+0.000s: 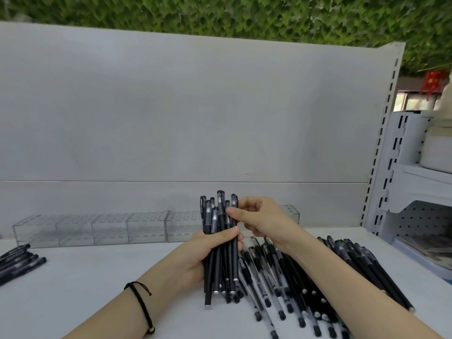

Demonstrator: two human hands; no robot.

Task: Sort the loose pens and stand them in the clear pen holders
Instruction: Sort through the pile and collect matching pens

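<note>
Black pens (221,241) stand bunched in the left grip (203,255), curled round them above the middle of the desk (97,289), as the right grip (259,221) pinches one pen's top. Sorting looks under way; next, the bundle must reach the clear pen holders (110,228) at the back edge.

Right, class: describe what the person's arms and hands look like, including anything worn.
No sleeves show. The left hand and right hand wear no gloves or visible rings. A thin black braided cord bracelet with a small silvery bead circles the left wrist.
</note>
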